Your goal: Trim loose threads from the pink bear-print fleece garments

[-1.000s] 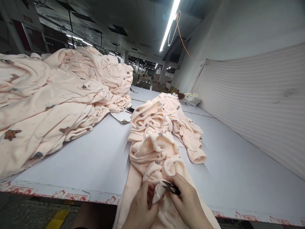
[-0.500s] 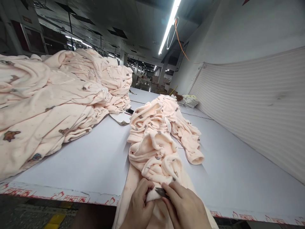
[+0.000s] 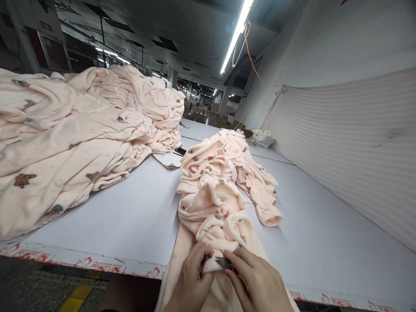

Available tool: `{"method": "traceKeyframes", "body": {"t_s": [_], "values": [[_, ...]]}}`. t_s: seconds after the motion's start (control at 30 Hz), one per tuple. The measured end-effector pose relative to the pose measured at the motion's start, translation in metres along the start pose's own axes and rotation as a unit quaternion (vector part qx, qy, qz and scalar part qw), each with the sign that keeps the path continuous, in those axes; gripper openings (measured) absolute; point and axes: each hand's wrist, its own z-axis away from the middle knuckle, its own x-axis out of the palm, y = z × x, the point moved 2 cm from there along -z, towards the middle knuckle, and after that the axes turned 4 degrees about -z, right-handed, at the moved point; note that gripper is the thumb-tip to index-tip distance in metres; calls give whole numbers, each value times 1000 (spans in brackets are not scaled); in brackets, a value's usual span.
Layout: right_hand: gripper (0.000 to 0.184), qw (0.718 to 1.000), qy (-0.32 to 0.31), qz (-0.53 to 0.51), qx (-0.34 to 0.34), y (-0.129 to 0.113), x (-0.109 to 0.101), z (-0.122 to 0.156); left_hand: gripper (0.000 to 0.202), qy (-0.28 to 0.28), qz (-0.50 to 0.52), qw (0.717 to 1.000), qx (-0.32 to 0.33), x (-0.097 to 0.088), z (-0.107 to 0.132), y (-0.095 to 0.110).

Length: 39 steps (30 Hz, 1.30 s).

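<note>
A pale pink fleece garment (image 3: 224, 199) with small printed figures lies bunched on the table, one sleeve (image 3: 264, 203) spread to the right. At the table's front edge my left hand (image 3: 195, 271) is closed, pinching a fold of the garment between thumb and fingers. My right hand (image 3: 253, 275) is closed round small dark thread snips (image 3: 223, 262). Their pointed blades reach left and rest against the pinched fold, close to my left fingertips. The handle of the snips is mostly hidden by my right fingers.
A large heap of the same fleece (image 3: 78, 138) covers the left of the white table (image 3: 130, 216). Papers (image 3: 168, 159) lie beside the heap. Stacked pale cloths (image 3: 261, 138) sit at the far end. A striped cloth sheet (image 3: 351, 143) hangs along the right.
The whole view has shifted slightly to the right. Both hands keep nearly the same pose on the fold, with the snips still against it.
</note>
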Motion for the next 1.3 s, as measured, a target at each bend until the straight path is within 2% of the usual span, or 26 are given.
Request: {"method": "traceKeyframes", "body": {"t_s": [0.13, 0.33, 0.53, 0.67, 0.9, 1.0, 1.07, 1.17, 1.23, 1.3], "values": [[29, 1000, -26, -12, 1, 0, -1, -1, 25, -8, 16, 1000, -9, 3, -1, -1], [27, 999, -1, -31, 28, 2, 2, 0, 19, -8, 25, 1000, -12, 3, -4, 6], [35, 1000, -7, 2, 6, 3, 2, 7, 25, 3, 47, 998, -33, 3, -4, 3], [32, 1000, -10, -13, 7, 3, 4, 4, 23, -1, 38, 999, -28, 5, -6, 4], [25, 997, 65, -21, 23, 7, 8, 6, 19, 9, 40, 999, -35, 4, -6, 3], [29, 997, 60, -25, 47, 13, 13, 4, 16, 6, 109, 992, -59, 5, -6, 0], [26, 995, 54, -45, 76, 19, 17, -5, 18, -34, 209, 973, -89, 6, -6, -1], [22, 984, 73, -96, 133, 29, 20, -23, 19, -116, 377, 898, -195, 6, -5, 0], [17, 977, 82, -118, 156, 33, 21, -31, 19, -111, 456, 849, -242, 3, -6, 1], [15, 975, 81, -128, 162, 35, 19, -32, 18, -91, 510, 818, -249, 0, -8, 3]]}}
